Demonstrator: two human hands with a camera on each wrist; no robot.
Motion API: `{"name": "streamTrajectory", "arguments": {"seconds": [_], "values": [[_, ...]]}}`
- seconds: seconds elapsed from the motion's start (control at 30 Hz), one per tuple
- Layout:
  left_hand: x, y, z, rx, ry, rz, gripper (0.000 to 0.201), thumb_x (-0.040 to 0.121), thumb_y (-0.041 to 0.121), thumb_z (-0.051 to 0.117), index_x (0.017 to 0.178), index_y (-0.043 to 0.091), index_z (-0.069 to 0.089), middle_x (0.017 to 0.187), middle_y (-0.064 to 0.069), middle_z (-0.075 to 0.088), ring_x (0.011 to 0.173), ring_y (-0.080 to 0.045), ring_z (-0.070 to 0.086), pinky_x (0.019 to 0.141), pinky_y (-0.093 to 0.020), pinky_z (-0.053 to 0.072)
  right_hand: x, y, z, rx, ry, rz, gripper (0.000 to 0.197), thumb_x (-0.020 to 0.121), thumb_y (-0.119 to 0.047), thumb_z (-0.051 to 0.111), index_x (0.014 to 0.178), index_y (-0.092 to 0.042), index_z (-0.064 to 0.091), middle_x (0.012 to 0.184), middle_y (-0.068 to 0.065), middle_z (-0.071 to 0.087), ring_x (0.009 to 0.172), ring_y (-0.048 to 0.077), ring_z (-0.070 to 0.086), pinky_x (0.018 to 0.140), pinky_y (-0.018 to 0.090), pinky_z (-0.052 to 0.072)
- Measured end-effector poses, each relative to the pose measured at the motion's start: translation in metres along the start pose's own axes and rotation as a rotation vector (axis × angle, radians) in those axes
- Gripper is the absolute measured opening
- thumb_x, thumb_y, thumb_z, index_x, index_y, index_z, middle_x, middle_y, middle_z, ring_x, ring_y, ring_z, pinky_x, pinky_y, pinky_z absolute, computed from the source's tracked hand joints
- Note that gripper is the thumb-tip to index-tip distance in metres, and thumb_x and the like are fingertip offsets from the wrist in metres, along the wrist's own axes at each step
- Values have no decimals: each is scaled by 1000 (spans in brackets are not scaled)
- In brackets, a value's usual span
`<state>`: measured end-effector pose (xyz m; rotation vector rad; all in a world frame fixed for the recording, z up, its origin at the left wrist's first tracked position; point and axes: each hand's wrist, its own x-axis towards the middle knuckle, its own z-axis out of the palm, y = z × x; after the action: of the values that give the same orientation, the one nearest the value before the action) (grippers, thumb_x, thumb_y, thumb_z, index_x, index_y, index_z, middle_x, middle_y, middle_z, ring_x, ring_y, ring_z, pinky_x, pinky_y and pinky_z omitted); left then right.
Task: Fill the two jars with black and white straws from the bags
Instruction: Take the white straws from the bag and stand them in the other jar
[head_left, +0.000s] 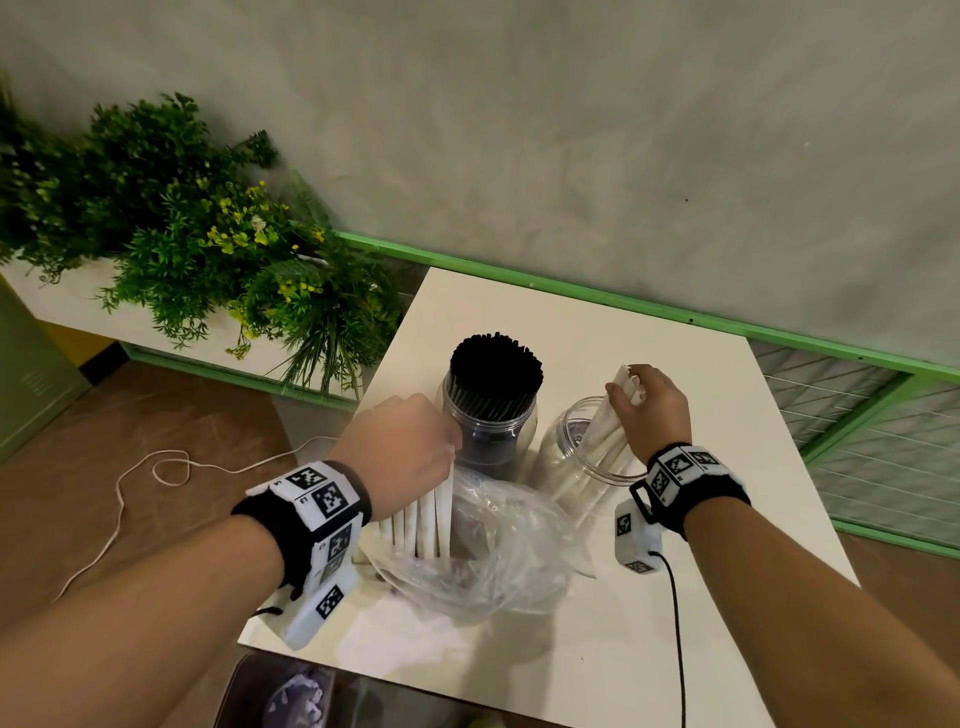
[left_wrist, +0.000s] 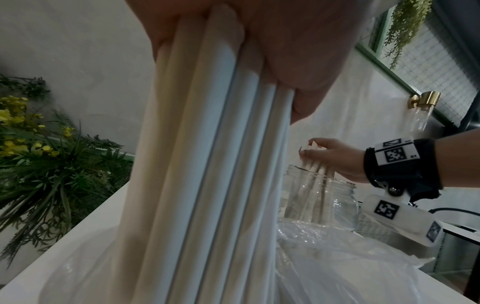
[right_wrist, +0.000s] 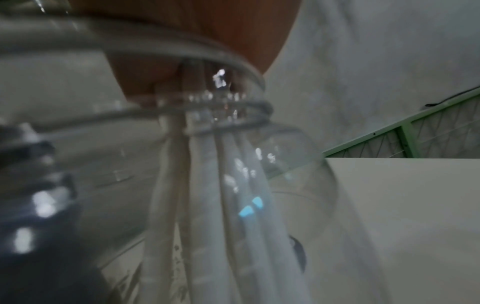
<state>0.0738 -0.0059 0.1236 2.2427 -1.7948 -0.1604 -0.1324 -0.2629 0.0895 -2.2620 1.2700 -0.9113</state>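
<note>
Two clear jars stand mid-table. The left jar (head_left: 488, 415) is packed with black straws (head_left: 496, 364). My right hand (head_left: 647, 402) grips the tops of several white straws (head_left: 605, 441) whose lower ends stand inside the right jar (head_left: 563, 452); the right wrist view shows those straws (right_wrist: 228, 205) through the jar's neck (right_wrist: 233, 111). My left hand (head_left: 410, 441) holds a bundle of white straws (head_left: 423, 519) upright, with their lower ends in a crumpled clear plastic bag (head_left: 493, 551). That bundle (left_wrist: 215, 164) fills the left wrist view.
The white table (head_left: 597, 649) stands against a grey wall with a green rail (head_left: 649, 306). Green plants (head_left: 197, 244) sit to the left. A white cord (head_left: 135, 493) lies on the brown floor. A bin (head_left: 291, 696) is below the table's near edge.
</note>
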Motion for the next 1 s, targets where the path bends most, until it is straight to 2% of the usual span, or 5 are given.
{"name": "streamTrajectory", "arguments": {"seconds": [0.17,0.3,0.6,0.77,1.0], "values": [[0,0,-1,-2,-9,-6,49,76,54,21,102,36,59,102,9,52,91,-16,51,73,-27,38,-1,-1,-3,15,-18,16,26,92,-21,56,116,-10,54,97,12,64,90,32,60,70,30,40],[0,1,-3,-9,-9,-7,52,75,55,19,102,35,59,102,8,53,92,-17,51,73,-27,39,-5,-5,-3,-31,-41,-76,36,93,-13,52,129,-18,49,110,9,61,87,23,54,72,28,38],[0,-1,-1,-33,7,-3,46,76,53,24,100,35,60,99,8,54,88,-17,51,74,-29,41,1,2,0,-26,27,-142,24,95,-20,56,116,-10,59,109,10,61,101,27,55,79,28,39],[0,-2,-1,-39,10,-9,44,77,52,25,98,35,60,99,8,53,87,-17,51,74,-30,44,9,4,0,-45,59,-173,15,94,-20,58,96,-8,66,90,9,61,89,31,56,72,31,40],[-1,-2,-2,-39,12,-12,45,77,52,24,99,35,60,99,8,53,88,-17,51,75,-29,41,18,8,0,-79,18,-108,22,96,-21,54,94,-4,68,90,13,62,88,33,56,72,35,42]]}}
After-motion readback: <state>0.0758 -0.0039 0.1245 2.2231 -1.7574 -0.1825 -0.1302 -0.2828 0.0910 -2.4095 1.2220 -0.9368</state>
